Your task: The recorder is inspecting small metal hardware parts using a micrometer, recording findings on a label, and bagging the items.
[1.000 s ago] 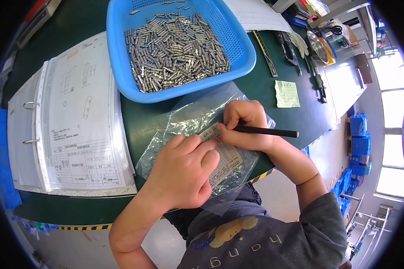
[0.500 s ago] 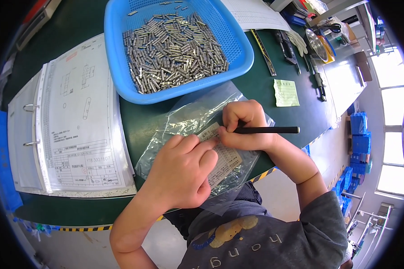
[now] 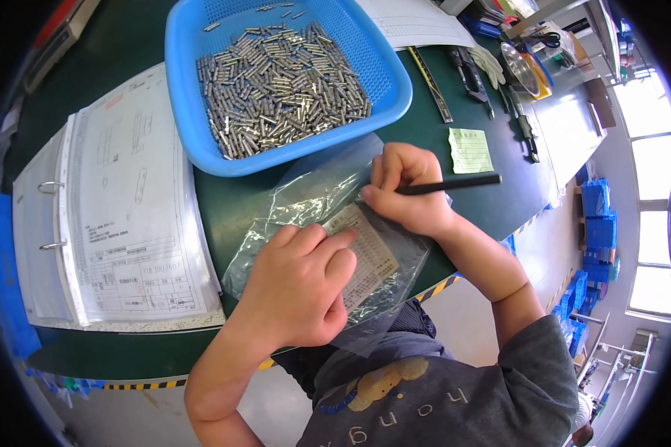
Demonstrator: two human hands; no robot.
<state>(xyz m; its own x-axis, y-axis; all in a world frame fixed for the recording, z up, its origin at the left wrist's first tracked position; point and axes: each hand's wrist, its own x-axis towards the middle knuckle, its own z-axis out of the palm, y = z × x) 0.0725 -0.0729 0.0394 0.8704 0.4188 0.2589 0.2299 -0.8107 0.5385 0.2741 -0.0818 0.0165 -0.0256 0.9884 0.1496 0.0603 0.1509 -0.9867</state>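
A clear plastic bag [image 3: 276, 216] lies at the table's front edge, with a printed paper label [image 3: 373, 261] on it. Bent and partly spread, the fingers of my left hand [image 3: 294, 287] press on the label's left side, one fingertip reaching onto its print. I see nothing gripped in that hand. My right hand [image 3: 410, 186] is closed around a black pen [image 3: 455, 184], whose rear end points right. The pen's tip is hidden by my fingers. This hand is just above the label's upper right corner, over the bag.
Beyond the bag stands a blue plastic basket [image 3: 291, 158] of small metal pins [image 3: 283, 89]. An open ring binder [image 3: 138, 201] with drawings lies left. Rightward are a green paper slip [image 3: 470, 151], a tape-like ruler [image 3: 430, 86], a caliper-like tool [image 3: 470, 78] and a glove [image 3: 488, 67].
My right hand has moved up off the label with the pen, uncovering more print. The pen's rear end now tilts upward. My left hand keeps its place on the label.
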